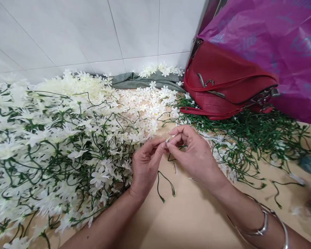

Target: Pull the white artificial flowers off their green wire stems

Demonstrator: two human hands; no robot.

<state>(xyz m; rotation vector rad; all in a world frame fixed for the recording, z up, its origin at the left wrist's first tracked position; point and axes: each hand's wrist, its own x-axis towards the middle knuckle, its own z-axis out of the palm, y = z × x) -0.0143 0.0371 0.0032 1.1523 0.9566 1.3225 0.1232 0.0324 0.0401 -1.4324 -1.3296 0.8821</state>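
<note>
On the desk, well in front of the red bag, shows a green stem. Just beyond it my left hand and right hand meet, fingertips pinching a white bit; I can't tell whether it joins that stem. Left of the red bag lies a big pile of flowers on stems, which I judge finished. Plenty seems left: bare stems just in front of the red bag, loose blooms to its left.
</note>
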